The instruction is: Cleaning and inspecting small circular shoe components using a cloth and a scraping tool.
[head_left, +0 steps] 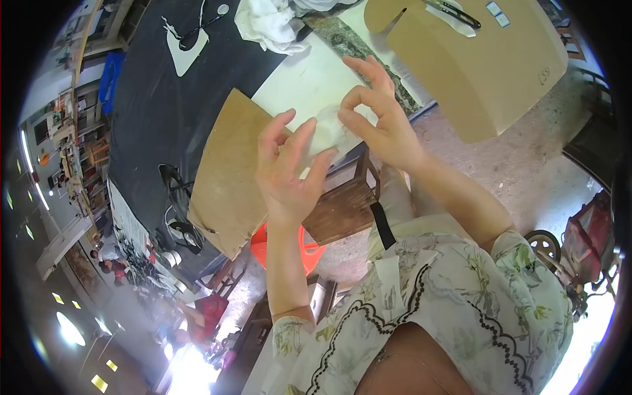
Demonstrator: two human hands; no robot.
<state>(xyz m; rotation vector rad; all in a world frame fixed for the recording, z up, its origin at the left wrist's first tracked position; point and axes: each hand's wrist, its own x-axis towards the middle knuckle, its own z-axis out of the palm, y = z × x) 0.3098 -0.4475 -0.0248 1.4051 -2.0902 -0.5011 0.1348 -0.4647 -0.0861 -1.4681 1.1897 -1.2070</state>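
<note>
A small piece of thin white fabric [328, 130] is held up between both my hands, above the edge of a worktable. My left hand [288, 170] has its fingers spread behind and under the piece, fingertips touching it. My right hand [378, 118] pinches its upper right edge between thumb and forefinger. Beneath the hands lie a brown cardboard pattern [227, 174] and a white sheet [306, 82] on the dark table [151, 112].
A large tan cardboard shape [484, 66] with black scissors [454, 13] on it lies at upper right. White crumpled cloth [270, 23] sits at the top. A wooden stool [342, 204] and a red plastic stool [283, 247] stand below the table edge. People sit at far lower left.
</note>
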